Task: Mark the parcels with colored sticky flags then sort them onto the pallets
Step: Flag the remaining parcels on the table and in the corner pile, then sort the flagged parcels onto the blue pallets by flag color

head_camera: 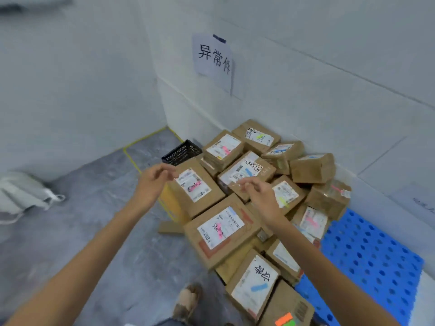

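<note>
- Left hand (153, 182), right hand (259, 195): centre frame, above the heap; fingers loosely curled, gripping nothing evident.
- Flagged parcels (221, 228): piled centre-right on the blue pallet (376, 255).
- Handling: probably best to grasp one top parcel by opposite edges, flag upward.

Even, cool light; soft overall blur; wide-angle bending at edges.
</note>
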Demonstrator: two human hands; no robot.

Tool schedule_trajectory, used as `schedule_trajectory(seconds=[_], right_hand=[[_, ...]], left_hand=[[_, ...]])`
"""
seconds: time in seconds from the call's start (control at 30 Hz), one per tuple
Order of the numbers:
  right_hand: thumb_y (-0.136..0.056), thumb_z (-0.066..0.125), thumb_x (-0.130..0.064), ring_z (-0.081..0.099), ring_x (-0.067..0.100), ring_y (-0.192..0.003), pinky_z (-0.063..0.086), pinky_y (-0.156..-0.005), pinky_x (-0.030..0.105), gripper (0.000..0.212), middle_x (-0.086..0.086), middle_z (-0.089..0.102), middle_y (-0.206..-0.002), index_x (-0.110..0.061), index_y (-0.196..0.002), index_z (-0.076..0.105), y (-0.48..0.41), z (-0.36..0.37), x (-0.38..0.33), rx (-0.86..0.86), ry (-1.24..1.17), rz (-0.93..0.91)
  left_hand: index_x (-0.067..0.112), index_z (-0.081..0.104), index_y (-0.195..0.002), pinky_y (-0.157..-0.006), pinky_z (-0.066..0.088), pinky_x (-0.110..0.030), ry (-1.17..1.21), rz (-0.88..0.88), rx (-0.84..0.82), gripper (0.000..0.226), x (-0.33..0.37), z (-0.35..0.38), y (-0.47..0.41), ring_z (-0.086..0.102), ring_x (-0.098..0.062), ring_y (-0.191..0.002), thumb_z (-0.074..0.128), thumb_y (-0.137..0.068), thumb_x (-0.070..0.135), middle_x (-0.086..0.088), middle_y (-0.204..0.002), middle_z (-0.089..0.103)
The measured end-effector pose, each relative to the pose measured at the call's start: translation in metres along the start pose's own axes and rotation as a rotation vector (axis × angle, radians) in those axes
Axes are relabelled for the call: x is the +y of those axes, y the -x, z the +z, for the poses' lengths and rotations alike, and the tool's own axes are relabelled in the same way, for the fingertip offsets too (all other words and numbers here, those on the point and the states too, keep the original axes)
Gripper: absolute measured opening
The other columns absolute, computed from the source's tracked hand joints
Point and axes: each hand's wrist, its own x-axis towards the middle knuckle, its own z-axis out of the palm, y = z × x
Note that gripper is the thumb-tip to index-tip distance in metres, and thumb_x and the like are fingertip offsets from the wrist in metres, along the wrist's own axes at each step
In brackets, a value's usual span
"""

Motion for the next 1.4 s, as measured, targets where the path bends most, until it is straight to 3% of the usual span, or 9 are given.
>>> schedule_trajectory(seconds=[0.1,0.2,0.33,0.57,0.77,0.93,1.03,1.23,1.4], right_hand=[[-0.096,0.042,-0.009,0.063,0.005,-0.085,0.047,-0.079,0.015,0.027,0.002,0.070,-0.089,-0.019,-0.095,0.067,0.002,0.073,-0.020,-0.173,-0.011,-0.037],[-0.094,0.042,-0.004,0.063,0.005,-0.081,0.043,-0.072,0.006,0.025,0.005,0.070,-0.085,-0.004,-0.099,0.067,0.001,0.143,-0.038,-0.246,-0.032,-0.062],[-0.095,0.043,-0.005,0.063,0.000,-0.077,0.043,-0.072,0.006,0.024,0.002,0.070,-0.082,-0.005,-0.098,0.066,-0.003,0.221,-0.038,-0.321,-0.012,-0.041],[-0.094,0.044,-0.003,0.059,-0.002,-0.068,0.046,-0.066,0.013,0.023,0.001,0.065,-0.077,-0.003,-0.093,0.067,-0.033,0.322,-0.007,-0.290,0.032,0.107],[-0.095,0.041,-0.001,0.054,0.013,-0.071,0.041,-0.067,0.026,0.025,0.003,0.058,-0.074,-0.004,-0.085,0.063,-0.091,0.360,0.038,-0.194,0.123,0.293],[-0.095,0.041,-0.005,0.057,0.020,-0.087,0.043,-0.072,0.025,0.024,0.001,0.060,-0.086,-0.011,-0.089,0.063,-0.157,0.399,0.110,-0.149,0.218,0.466],[-0.097,0.042,-0.009,0.055,0.019,-0.095,0.040,-0.076,0.024,0.021,0.001,0.056,-0.095,-0.010,-0.103,0.062,-0.180,0.440,0.159,-0.197,0.241,0.556],[-0.095,0.044,-0.011,0.053,0.017,-0.079,0.038,-0.055,0.022,0.022,0.008,0.060,-0.098,-0.008,-0.104,0.064,-0.220,0.493,0.253,0.090,0.150,0.785],[-0.096,0.045,-0.014,0.056,0.031,-0.100,0.042,-0.075,0.032,0.026,0.015,0.061,-0.111,-0.002,-0.110,0.063,-0.259,0.495,0.365,0.360,0.156,0.874]], left_hand=[[0.022,0.062,-0.085,-0.059,0.042,-0.009,-0.057,-0.104,0.120,0.034,-0.045,-0.060,0.029,0.061,-0.012,-0.075,0.039,-0.094,-0.002,0.017,-0.064,0.068],[0.011,0.061,-0.093,-0.062,0.042,-0.011,-0.061,-0.147,0.174,0.028,-0.076,-0.106,0.045,0.059,-0.011,-0.074,0.038,-0.093,-0.005,0.006,-0.074,0.066],[0.012,0.065,-0.092,-0.066,0.042,-0.004,-0.114,-0.183,0.196,0.026,-0.117,-0.158,0.044,0.062,-0.011,-0.078,0.042,-0.093,-0.001,0.001,-0.078,0.067],[0.024,0.061,-0.079,-0.084,0.049,-0.040,-0.215,-0.279,0.021,0.033,-0.179,-0.215,-0.011,0.065,-0.031,-0.086,0.044,-0.091,-0.002,0.008,-0.074,0.066],[0.017,0.062,-0.085,-0.076,0.049,-0.036,-0.323,-0.276,-0.173,0.030,-0.224,-0.222,-0.102,0.064,-0.028,-0.081,0.039,-0.093,0.000,0.010,-0.073,0.063],[0.008,0.064,-0.097,-0.058,0.042,-0.027,-0.352,-0.323,-0.216,0.028,-0.290,-0.202,-0.181,0.057,-0.023,-0.063,0.037,-0.096,0.004,-0.008,-0.090,0.069],[0.010,0.064,-0.093,-0.060,0.041,-0.030,-0.345,-0.364,-0.245,0.025,-0.346,-0.181,-0.211,0.053,-0.021,-0.062,0.039,-0.094,0.004,-0.014,-0.091,0.069],[0.011,0.064,-0.096,-0.070,0.049,-0.035,-0.333,-0.437,-0.352,0.024,-0.470,-0.138,-0.242,0.063,-0.028,-0.079,0.040,-0.093,0.006,-0.013,-0.092,0.069],[0.006,0.065,-0.100,-0.072,0.050,-0.038,-0.397,-0.435,-0.419,0.025,-0.582,-0.105,-0.270,0.063,-0.032,-0.084,0.041,-0.093,0.007,-0.016,-0.094,0.068]])
